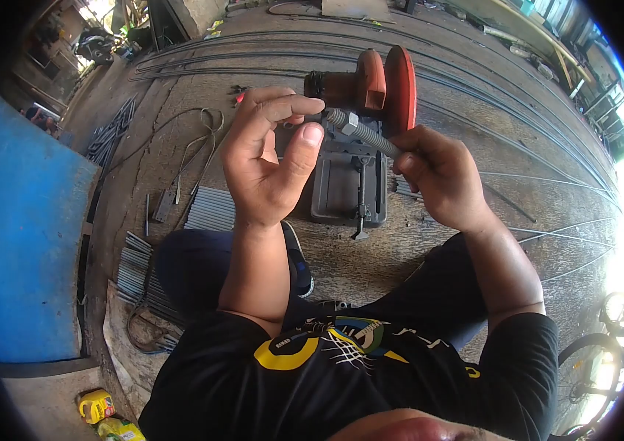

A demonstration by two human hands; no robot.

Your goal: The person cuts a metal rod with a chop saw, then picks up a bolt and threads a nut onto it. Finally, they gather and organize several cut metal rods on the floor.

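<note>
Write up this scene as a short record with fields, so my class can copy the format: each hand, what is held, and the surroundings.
Right hand: closed around a grey threaded metal rod
On the rod: a silver hexagonal nut, near the far end
Left hand: thumb and fingers apart by that end; contact unclear
Ahead: a red machine with a round disc-shaped side
Floor, left: short grey metal rods
Far left: a flat blue panel

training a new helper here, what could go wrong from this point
Only the right hand clearly grips the threaded rod, so it might tilt. The nut near its free end could drop off. The open left hand looks close to the red cutting machine, a hazard if it started.
</note>
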